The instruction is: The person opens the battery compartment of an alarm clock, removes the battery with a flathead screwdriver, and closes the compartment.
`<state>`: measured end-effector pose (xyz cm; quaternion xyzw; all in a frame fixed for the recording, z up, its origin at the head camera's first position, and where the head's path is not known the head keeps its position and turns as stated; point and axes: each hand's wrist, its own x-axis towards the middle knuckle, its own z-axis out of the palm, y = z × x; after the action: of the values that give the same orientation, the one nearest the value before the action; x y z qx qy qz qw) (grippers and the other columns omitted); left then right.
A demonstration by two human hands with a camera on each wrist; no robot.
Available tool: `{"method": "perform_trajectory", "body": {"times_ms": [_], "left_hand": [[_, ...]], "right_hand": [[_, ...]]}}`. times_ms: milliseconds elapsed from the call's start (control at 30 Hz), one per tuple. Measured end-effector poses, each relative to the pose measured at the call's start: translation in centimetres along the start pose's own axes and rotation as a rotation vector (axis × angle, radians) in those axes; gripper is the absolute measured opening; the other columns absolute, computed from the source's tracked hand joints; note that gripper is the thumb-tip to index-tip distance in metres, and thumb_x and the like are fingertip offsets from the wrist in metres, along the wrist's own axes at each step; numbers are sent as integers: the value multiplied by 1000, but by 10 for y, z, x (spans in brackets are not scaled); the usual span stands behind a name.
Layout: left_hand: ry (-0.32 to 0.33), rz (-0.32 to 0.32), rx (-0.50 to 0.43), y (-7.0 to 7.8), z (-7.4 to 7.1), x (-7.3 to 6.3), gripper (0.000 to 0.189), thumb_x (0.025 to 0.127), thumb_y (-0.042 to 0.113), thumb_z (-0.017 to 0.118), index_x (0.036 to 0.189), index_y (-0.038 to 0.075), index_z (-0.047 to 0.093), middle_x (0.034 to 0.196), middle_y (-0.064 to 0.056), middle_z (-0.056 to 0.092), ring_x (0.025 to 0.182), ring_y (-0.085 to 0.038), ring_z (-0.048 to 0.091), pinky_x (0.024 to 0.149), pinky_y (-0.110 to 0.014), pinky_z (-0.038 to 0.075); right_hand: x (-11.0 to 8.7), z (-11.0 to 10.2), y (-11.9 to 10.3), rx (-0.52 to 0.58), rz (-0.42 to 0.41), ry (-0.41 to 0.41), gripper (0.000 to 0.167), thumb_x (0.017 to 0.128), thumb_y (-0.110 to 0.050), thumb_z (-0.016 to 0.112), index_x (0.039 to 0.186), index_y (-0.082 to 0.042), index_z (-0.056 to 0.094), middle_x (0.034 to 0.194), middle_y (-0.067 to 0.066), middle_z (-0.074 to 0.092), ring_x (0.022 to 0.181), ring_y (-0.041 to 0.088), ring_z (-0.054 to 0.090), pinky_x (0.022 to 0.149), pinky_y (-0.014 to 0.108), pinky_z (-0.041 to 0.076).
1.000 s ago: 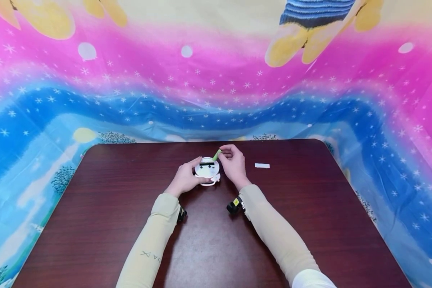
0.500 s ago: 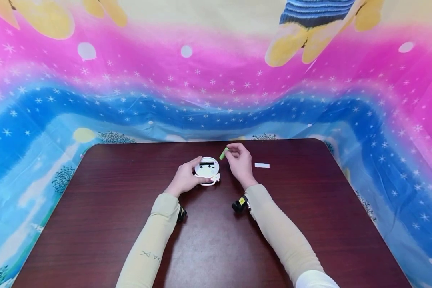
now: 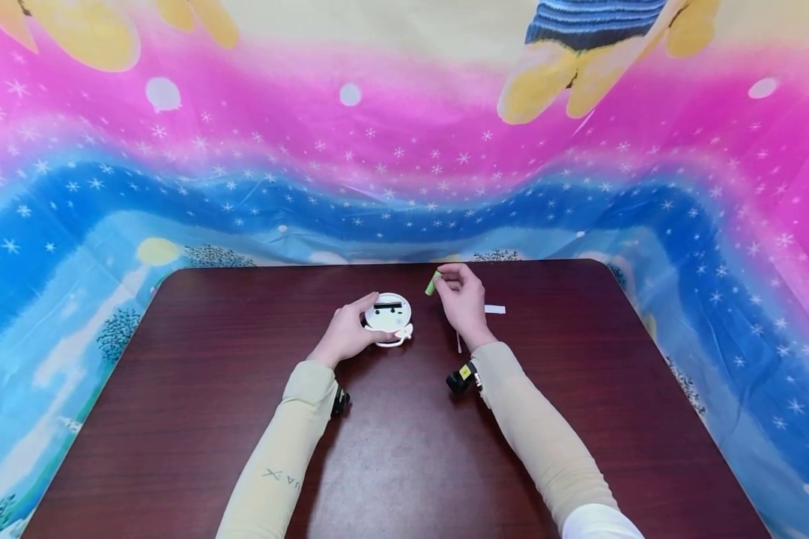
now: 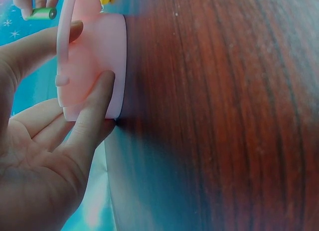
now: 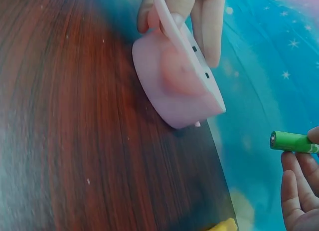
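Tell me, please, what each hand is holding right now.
Left hand: gripping the round device on the table.
Right hand: pinching the green battery, apart from the device.

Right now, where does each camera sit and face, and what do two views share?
Head: worn there, facing forward and down at the table; left hand, right hand, sleeves show.
Left wrist: worn there, facing the device; both hands partly show.
Right wrist: worn there, facing device and battery; both hands partly show.
Wrist views share the device and battery.
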<state>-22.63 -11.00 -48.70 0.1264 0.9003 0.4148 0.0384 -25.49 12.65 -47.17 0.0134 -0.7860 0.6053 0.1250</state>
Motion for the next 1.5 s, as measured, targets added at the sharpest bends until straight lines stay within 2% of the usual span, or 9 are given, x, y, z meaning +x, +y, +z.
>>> {"method": "perform_trajectory", "body": {"times_ms": [300,567,733,967,1200,1500], "left_hand": [[4,1,12,-2,0,2,96,76,36,91,153,3,45,156,-7,45,144,-28,39,116,-43,31],[-6,1,13,-1,0,0,94,78,34,90,153,3,44,156,-8,44,144,-29,38,116,-44,30],[-4,-2,7,-2,0,0,93,78,33,90,153,3,45,156,-8,44,144,-28,37,116,-42,32],[-5,2,8,-1,0,1,94,78,33,90,153,3,44,156,-9,44,144,-27,38,116,-40,32],[-3,-3,6,-2,1,1,93,78,32,90,154,3,44,156,-8,44,144,-26,37,115,-40,33],[-1,-10,7,-2,1,1,92,79,32,90,154,3,44,157,-7,44,145,-27,37,116,-43,31]], "right_hand": [[4,-11,7,-37,-1,0,19,98,-15,68,117,-11,68,105,4,68,93,19,67,84,37,53],[0,-19,13,-64,-1,17,23,97,-13,69,118,-3,68,104,7,69,91,22,67,80,34,54],[0,-24,15,-83,8,12,23,98,-14,69,119,-3,68,105,7,69,92,22,67,80,33,54],[0,-31,16,-130,26,14,19,97,-17,70,114,-9,70,102,6,70,90,21,67,80,37,53],[0,-38,21,-162,13,-5,22,98,-16,69,116,-4,70,103,10,70,90,24,67,81,37,54],[1,-47,24,-214,26,-15,23,98,-16,69,116,-3,70,101,10,71,88,24,68,78,39,54]]}}
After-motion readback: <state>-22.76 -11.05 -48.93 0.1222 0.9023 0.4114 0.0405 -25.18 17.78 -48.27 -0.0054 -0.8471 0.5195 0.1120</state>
